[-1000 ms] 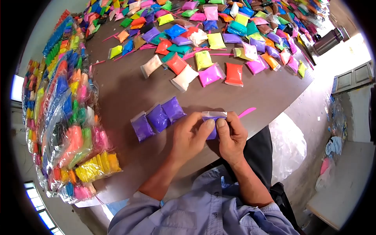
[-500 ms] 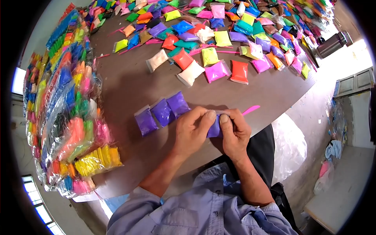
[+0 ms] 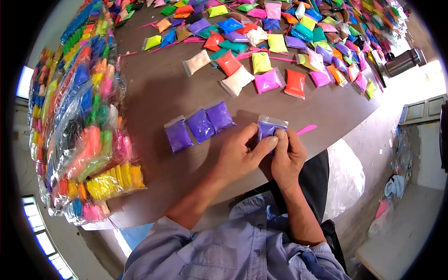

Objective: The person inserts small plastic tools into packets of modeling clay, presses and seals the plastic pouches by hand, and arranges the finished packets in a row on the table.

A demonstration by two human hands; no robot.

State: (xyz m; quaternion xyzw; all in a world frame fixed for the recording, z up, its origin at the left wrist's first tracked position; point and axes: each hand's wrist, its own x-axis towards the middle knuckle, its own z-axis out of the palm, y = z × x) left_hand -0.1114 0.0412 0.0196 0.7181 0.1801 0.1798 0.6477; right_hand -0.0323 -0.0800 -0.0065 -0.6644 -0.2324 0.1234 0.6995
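Note:
A small purple packet [image 3: 267, 130] with a clear top edge is held upright between my two hands above the table. My left hand [image 3: 240, 154] grips its left side, the thumb lying across the lower front. On the right side, my right hand [image 3: 288, 156] pinches it between thumb and bent fingers. Three more purple packets lie in a slanted row left of my hands: the left one [image 3: 178, 136], the middle one [image 3: 200, 126] and the right one [image 3: 219, 116]. A pink plastic strip [image 3: 306, 129] lies just right of my right hand.
Many coloured packets, among them a red one [image 3: 295, 84], spread over the far part of the brown table [image 3: 154, 102]. Clear bags of coloured packs [image 3: 88, 154] are piled along the left edge. A dark metal cylinder [image 3: 402, 63] is at the far right.
The head view has shifted, so the table items appear further right and higher. My thumbs have moved down from the packet's top edge, which now shows with more of its purple front.

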